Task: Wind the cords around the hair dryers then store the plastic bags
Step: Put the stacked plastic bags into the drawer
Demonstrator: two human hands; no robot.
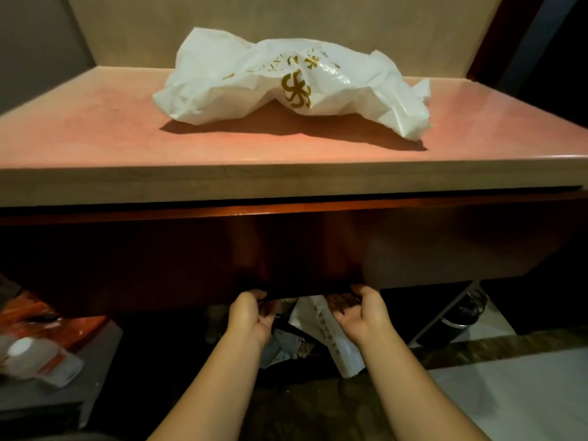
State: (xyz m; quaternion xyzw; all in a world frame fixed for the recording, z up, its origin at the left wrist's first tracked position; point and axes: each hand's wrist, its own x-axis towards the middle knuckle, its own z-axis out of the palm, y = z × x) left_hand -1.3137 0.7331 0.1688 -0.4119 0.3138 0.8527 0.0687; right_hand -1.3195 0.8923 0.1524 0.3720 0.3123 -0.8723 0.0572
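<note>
A crumpled white plastic bag (296, 81) with a gold logo lies on the reddish tabletop (95, 135), bulging as if something is inside. Below the top is a dark wooden drawer front (191, 259). My left hand (251, 313) and my right hand (362, 310) both hook their curled fingers under the drawer front's bottom edge, near its middle. Beneath the drawer, between my hands, a second white bag (331, 335) with gold print sits among crumpled paper in shadow. No hair dryer or cord is visible.
A clear plastic bottle (41, 361) with a white cap lies on a low surface at the lower left. A dark bin (461, 316) stands behind a metal leg at the right. Pale floor tiles (509, 402) fill the lower right.
</note>
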